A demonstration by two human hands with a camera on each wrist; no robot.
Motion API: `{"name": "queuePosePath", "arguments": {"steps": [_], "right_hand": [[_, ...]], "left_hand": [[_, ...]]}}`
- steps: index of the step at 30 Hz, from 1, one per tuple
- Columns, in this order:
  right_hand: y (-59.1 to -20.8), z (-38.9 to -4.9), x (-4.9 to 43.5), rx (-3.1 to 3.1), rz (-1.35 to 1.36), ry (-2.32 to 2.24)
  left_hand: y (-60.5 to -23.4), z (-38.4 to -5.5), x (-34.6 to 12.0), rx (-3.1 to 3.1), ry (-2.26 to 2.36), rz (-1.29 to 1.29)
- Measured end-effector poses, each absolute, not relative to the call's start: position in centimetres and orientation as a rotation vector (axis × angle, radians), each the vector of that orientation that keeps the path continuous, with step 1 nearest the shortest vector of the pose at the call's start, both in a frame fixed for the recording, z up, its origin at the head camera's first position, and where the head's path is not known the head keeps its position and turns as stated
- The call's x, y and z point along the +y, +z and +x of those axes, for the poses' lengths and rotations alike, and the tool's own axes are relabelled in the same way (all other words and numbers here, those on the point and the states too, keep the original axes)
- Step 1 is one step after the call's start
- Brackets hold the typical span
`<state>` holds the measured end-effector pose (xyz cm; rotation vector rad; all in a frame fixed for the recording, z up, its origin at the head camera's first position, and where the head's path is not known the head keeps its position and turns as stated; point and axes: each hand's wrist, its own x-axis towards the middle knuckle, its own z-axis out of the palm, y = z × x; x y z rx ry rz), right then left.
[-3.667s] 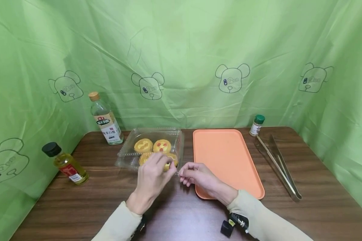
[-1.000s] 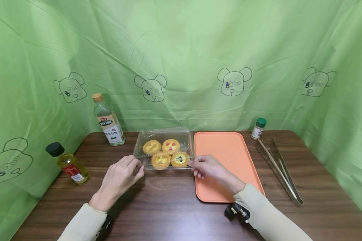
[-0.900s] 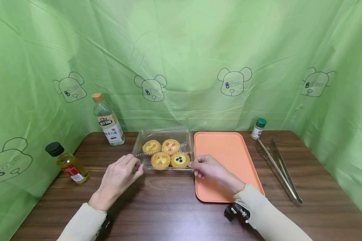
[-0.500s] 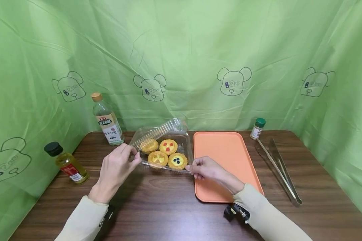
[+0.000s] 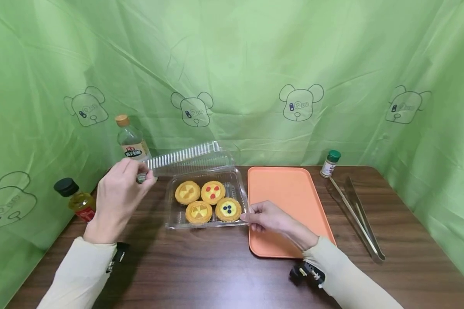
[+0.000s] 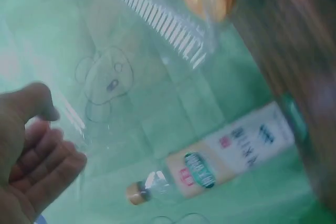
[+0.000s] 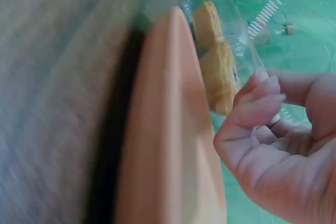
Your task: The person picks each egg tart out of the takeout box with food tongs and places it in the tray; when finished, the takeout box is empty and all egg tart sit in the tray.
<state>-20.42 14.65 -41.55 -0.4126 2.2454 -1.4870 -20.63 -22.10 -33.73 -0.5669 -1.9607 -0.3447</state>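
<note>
Several egg tarts [image 5: 213, 192] sit in a clear plastic clamshell box [image 5: 232, 189]; one has red dots, another dark blue ones. The box's ridged clear lid [image 5: 185, 155] is raised at a slant behind the tarts. My left hand [image 5: 120, 193] pinches the lid's left end, in front of the vinegar bottle. In the left wrist view, the lid [image 6: 152, 14] stretches away from the curled fingers. My right hand [image 5: 268, 219] pinches the box's front right corner, over the orange tray's left edge. The right wrist view shows thumb and index fingertips meeting at the rim beside the tarts [image 7: 218, 77].
An orange tray [image 5: 286, 189] lies right of the box. Metal tongs [image 5: 361, 223] and a green-capped shaker [image 5: 330, 164] are farther right. A vinegar bottle [image 5: 133, 143] and an oil bottle [image 5: 81, 201] stand at left, partly behind the left hand. Green cloth surrounds the wooden table.
The lid has come up off the tarts, tilting up and back. My left hand has moved left and up with it. The box has turned slightly; my right hand stays at its front right corner.
</note>
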Motion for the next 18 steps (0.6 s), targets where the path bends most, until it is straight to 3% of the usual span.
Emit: {"name": "queuePosePath", "arguments": {"steps": [6,18], "right_hand": [[-41.5,-20.2,14.1,2.182,-0.391,-1.493],[-41.0,-19.4,14.0,2.221,-0.324,-1.677]], "left_hand": [[-32.2,-21.3,-21.9,-1.956,-0.4,-0.677],[-30.3,-25.4,-22.9,-2.133,-0.659,-0.439]]}}
